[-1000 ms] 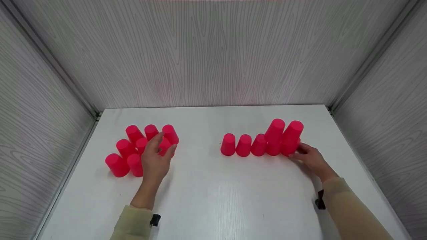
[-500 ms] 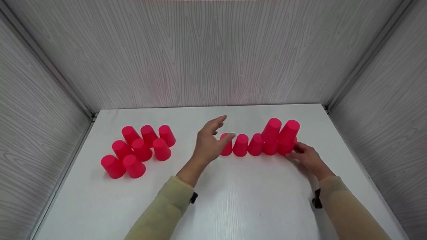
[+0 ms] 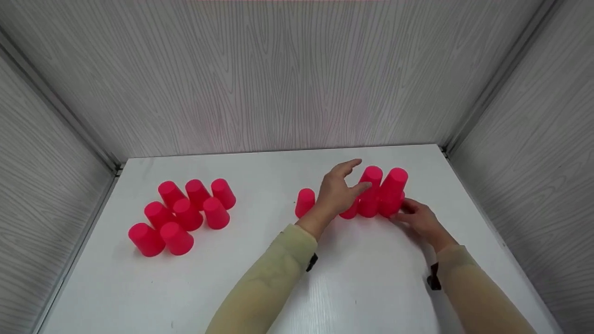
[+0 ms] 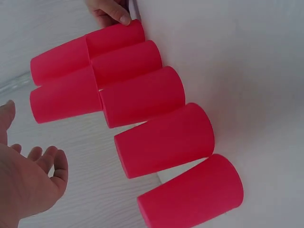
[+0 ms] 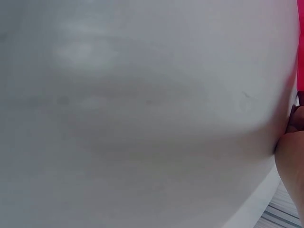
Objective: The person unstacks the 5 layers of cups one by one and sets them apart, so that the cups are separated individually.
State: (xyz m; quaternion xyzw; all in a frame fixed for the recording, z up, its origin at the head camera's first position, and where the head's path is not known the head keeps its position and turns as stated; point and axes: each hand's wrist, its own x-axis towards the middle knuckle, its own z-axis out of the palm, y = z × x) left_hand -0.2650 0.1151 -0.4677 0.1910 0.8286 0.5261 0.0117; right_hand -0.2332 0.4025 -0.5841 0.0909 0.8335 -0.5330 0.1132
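Upside-down red plastic cups stand in a row on the right half of the table, the leftmost cup (image 3: 305,202) at one end. On its right end sit two more cups, an upper cup (image 3: 395,181) and another upper cup (image 4: 64,96) beside it. My left hand (image 3: 336,190) hovers in front of the row with fingers and thumb spread, holding nothing; it hides part of the row. My right hand (image 3: 421,221) holds the lower rightmost cup (image 4: 116,38), thumb at its front near the rim, fingers largely hidden behind.
Several more upside-down red cups, among them a front cup (image 3: 176,239), stand grouped on the left of the white table (image 3: 260,260). Grey wood-grain panels, such as the back panel (image 3: 278,74), enclose the table at the back and both sides.
My left hand has moved right, from the grouped cups on the left to the row, staying empty. My right hand stays at the rightmost cup. The view has shifted slightly.
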